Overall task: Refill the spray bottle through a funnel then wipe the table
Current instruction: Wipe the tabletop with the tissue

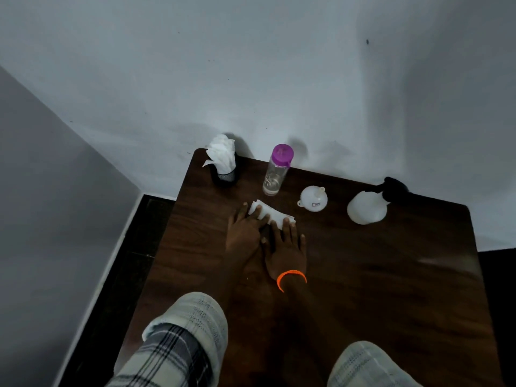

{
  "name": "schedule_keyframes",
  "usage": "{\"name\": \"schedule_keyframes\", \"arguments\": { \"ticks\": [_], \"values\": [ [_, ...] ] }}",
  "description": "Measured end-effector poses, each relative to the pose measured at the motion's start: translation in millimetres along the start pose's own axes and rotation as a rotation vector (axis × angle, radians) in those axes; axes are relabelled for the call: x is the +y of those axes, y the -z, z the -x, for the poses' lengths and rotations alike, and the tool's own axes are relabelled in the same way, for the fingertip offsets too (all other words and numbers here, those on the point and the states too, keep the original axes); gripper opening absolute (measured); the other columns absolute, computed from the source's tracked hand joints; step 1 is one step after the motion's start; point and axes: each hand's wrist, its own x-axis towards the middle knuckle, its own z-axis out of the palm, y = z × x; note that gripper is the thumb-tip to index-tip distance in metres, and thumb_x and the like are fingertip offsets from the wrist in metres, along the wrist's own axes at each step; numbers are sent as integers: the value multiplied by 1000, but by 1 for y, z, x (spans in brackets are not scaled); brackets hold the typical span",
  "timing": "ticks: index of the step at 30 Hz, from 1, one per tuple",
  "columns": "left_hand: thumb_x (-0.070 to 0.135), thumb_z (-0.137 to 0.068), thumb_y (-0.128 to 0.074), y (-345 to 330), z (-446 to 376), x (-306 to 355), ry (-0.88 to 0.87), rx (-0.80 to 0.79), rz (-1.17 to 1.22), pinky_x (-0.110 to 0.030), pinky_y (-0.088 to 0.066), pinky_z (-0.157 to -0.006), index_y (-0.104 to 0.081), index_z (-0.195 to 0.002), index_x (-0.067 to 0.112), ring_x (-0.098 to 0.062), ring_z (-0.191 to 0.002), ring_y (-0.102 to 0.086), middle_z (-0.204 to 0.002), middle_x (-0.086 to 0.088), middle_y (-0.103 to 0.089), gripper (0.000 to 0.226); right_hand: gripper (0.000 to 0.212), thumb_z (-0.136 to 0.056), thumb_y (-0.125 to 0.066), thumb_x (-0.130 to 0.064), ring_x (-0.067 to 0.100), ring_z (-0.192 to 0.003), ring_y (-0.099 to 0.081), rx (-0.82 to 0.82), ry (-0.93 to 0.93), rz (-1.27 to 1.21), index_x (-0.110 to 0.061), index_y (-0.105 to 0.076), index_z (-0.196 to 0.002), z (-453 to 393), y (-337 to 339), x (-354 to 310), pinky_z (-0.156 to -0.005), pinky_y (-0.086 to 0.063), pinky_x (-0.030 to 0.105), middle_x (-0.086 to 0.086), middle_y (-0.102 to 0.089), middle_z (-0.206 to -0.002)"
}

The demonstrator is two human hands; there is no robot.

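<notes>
- A pale grey-white wall [251,65] fills the upper half of the frame; some small dark specks are on it.
- At the left of the frame a second wall [42,205] meets it and makes a corner.
- A white skirting board [111,263] runs along the foot of the left wall, diagonally toward the lower left.
- The floor [131,247] is dark, almost black, and it shows in the lower left and at the right edge.
- A dark brown wooden table [377,289] with rounded corners stands against the wall, in the lower centre and right.
- The light is dim, and soft shadows fall on the wall just above the far edge of the table.
</notes>
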Motion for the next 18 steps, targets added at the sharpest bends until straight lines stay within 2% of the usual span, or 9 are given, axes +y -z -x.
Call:
{"name": "schedule_keyframes", "arguments": {
  "ticks": [6,9,14,18],
  "values": [
    [64,-86,-27,-14,49,-9,-19,-21,-72,-49,-5,-125,-37,-154,40,-27,-157,5,-168,10,-19,73,65,-103,-18,-60,24,-159,6,-25,21,-13,-36,-8,-163,46,-16,-4,-127,0,48,3,3,-172],
    [61,-92,-44,-21,78,-13,4,-26,-68,-48,-2,-125,-35,-155,40,-27,-157,9,-169,10,-16,67,64,-103,-23,-59,24,-159,0,-4,53,-22,-36,-15,-162,71,-24,-7,-127,-4,50,3,-2,-171],
    [55,-92,-55,-44,129,-22,55,-31,-42,-49,-5,-124,-37,-153,44,-25,-156,8,-167,11,-22,64,62,-103,-23,-58,23,-159,1,-78,110,-14,-38,-13,-161,113,-35,-14,-127,1,48,0,3,-169],
    [66,-87,-32,-54,172,-24,100,-88,-59,-45,2,-123,-33,-153,48,-22,-155,10,-167,15,-16,69,61,-101,-29,-59,20,-158,-8,-74,174,-12,-41,-23,-159,150,-48,-10,-123,3,45,1,-10,-171]
  ]
}}
